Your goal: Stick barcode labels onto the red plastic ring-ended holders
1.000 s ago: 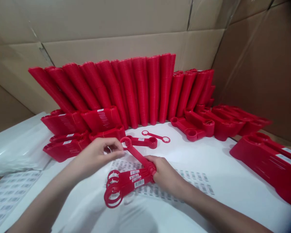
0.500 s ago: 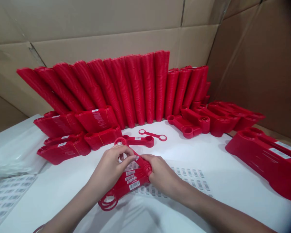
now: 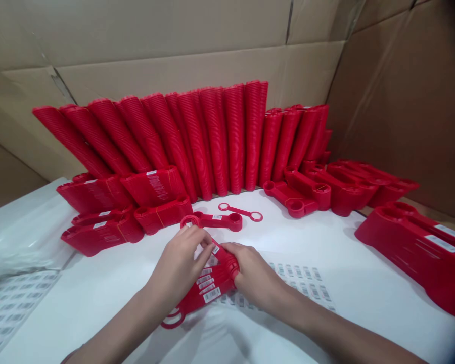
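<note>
My right hand [image 3: 252, 268] grips one ringed end of a fanned bundle of red plastic pieces [image 3: 222, 284], several of which carry white barcode labels. My left hand [image 3: 187, 260] is closed, thumb and fingers pinched at the upper piece of the fan beside its small label [image 3: 216, 247]; the fingers hide what lies between them. Under the bundle lies a sheet of barcode stickers [image 3: 303, 280]. Just beyond my hands are a short labelled stack [image 3: 222, 221] and a single red piece [image 3: 240, 211] with a ring at each end.
Tall stacks of red pieces [image 3: 216, 146] lean against cardboard at the back. Banded bundles sit at left [image 3: 98, 232] and right [image 3: 296, 202], with larger stacks [image 3: 413, 253] far right. Clear plastic bags [image 3: 23, 232] and another sticker sheet [image 3: 15, 303] lie at the left edge.
My left fingers have shifted slightly along the upper piece, and the fanned pieces at the lower left have closed up a little. The whole view has moved slightly.
</note>
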Available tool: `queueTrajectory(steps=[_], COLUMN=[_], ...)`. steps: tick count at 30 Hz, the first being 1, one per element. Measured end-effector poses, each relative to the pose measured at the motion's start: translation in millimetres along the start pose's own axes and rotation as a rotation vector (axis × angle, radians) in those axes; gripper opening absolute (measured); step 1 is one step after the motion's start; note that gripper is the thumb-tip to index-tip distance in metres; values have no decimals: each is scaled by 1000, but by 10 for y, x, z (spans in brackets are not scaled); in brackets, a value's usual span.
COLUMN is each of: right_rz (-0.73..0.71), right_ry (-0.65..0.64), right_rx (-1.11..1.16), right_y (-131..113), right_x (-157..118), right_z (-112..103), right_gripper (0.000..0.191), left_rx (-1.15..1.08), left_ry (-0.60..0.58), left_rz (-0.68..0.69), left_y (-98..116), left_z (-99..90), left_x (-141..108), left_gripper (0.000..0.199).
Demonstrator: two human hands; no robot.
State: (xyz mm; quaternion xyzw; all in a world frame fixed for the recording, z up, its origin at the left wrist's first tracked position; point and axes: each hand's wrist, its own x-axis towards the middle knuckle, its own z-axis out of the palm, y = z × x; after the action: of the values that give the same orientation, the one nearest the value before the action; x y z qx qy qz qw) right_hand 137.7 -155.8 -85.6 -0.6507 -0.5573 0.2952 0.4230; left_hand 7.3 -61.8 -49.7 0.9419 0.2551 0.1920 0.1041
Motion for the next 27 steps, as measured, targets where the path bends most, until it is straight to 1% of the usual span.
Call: queueTrajectory(steps=[4,6,9,11,13,14,16,18,20,23,25,27], right_rz=[-25,-34,-34,-31,-28,-26,-24,-22,-28,-58,-76,-77], right_ry=[20,26,31,44,31,14,-11,-1,21,63,111,160], right_rx=[-46,-68,-81,-76,-41,-14,38,68,86,106,102,89], right_y=[-26,-28,-19,-14,-17,-21,-31,-36,-29,-4,13,21], right_x=[-19,-21,-17,-15,-17,-19,-22,-20,-10,20,46,71], right_z=[20,27,30,27,21,18,10,1,-11,-34,-55,-79], right_gripper=[30,29,31,30,30,32,36,40,47,58,62,60], left_rx=[413,551,627,625,591,563,456,275,76,-135,-191,-193], left_ry=[160,234,319,373,422,452,497,498,458,422,437,461], left_rz=[257,353,419,403,352,315,216,105,32,31,61,89], left_y=[-25,-30,-58,-115,-199,-242,-313,-344,-340,-314,-310,-321], left_z=[90,115,135,139,129,115,67,1,-65,-122,-124,-109], left_x=[9,22,37,44,54,61,80,97,107,105,102,104], left_gripper=[24,26,25,21,14,14,22,22,16,14,16,17])
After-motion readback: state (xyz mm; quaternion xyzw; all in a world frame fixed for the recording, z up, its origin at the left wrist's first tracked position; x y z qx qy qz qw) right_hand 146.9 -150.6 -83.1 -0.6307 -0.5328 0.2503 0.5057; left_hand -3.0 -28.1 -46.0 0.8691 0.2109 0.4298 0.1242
